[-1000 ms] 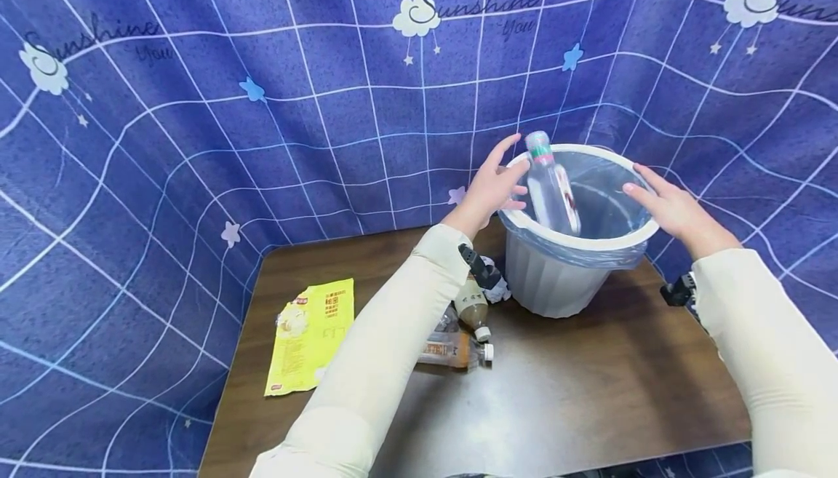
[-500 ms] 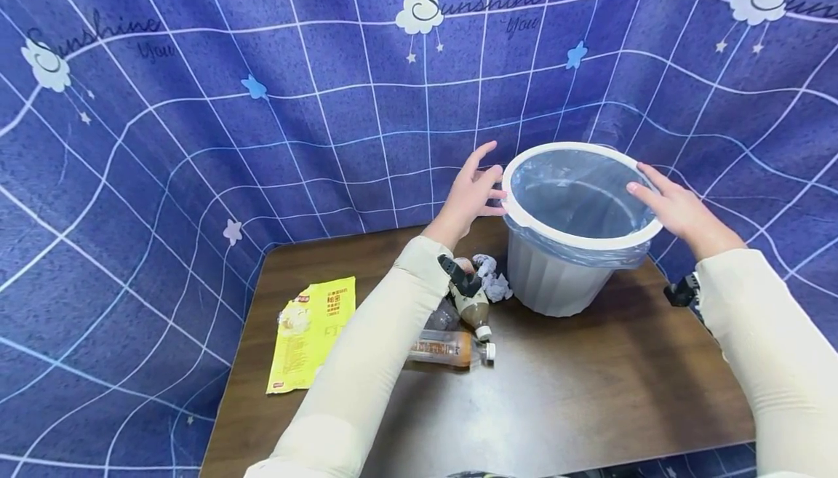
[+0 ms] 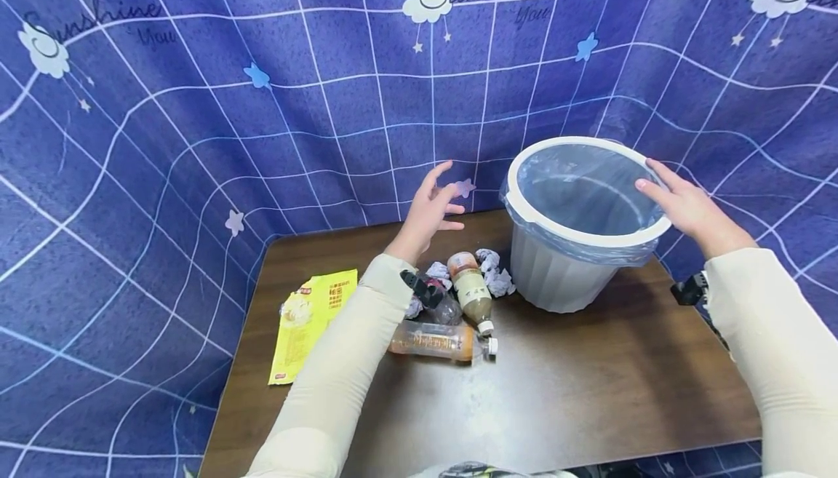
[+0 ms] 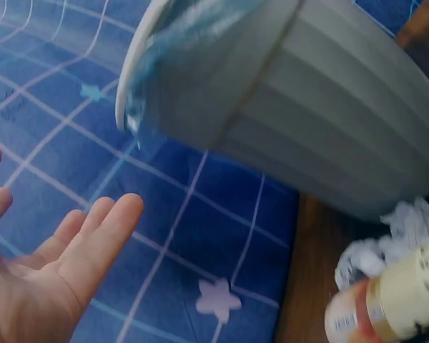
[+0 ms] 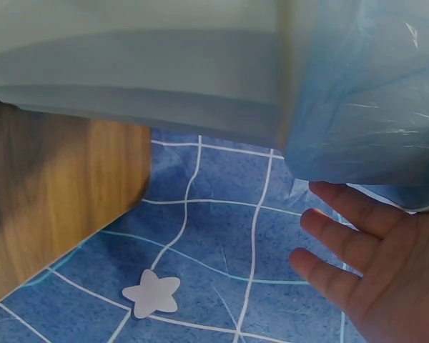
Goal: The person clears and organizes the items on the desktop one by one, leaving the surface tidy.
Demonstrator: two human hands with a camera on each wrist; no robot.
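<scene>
My left hand [image 3: 422,220] is in the air left of the trash can, fingers spread and nothing in them; the left wrist view shows its palm and loose fingers [image 4: 104,246]. A grey ribbed trash can [image 3: 556,274] with a white rim and a bluish plastic liner [image 3: 576,187] stands on the table. At its right rim is my right hand [image 3: 697,209], thumb reaching over the opening and straight fingers [image 5: 343,239] along the outside of the liner. Below the left hand lie a brown-tinted drink bottle [image 3: 471,292] with a cream label and a clear bottle [image 3: 435,340] with an orange band.
Crumpled paper [image 3: 495,274] lies between the labelled bottle and the trash can. A yellow snack bag [image 3: 304,325] lies flat at the left of the brown table [image 3: 589,383]. A blue curtain [image 3: 327,100] hangs close behind.
A clear bottle that was tilted at the can's mouth one second ago has dropped out of sight into it. My left hand has drawn away to the left; the right stays at the rim.
</scene>
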